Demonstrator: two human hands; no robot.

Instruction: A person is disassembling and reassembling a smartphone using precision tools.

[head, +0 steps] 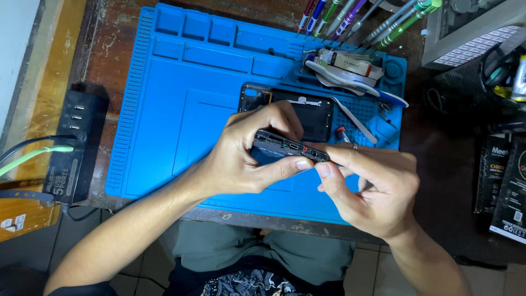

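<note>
From the head view, much of the phone [285,147] is hidden inside my grip: I see only its dark bottom edge with the port, turned up toward me, and cannot make out its face. My left hand [249,156] has its fingers clamped around the phone, thumb pressed under the edge; my right hand [364,183] pinches the phone's right end, fingers together on it. I hold it just above the blue mat [181,109], near the mat's front edge and the bench's edge [263,222]. Behind my hands a black back cover [315,112] lies on the mat, partly hidden. The mat's left half is open; its moulded trays [219,33] look bare. At the far right corner, toothbrushes [350,82] lie piled, and screwdrivers [356,16] are cut off by the frame.
</note>
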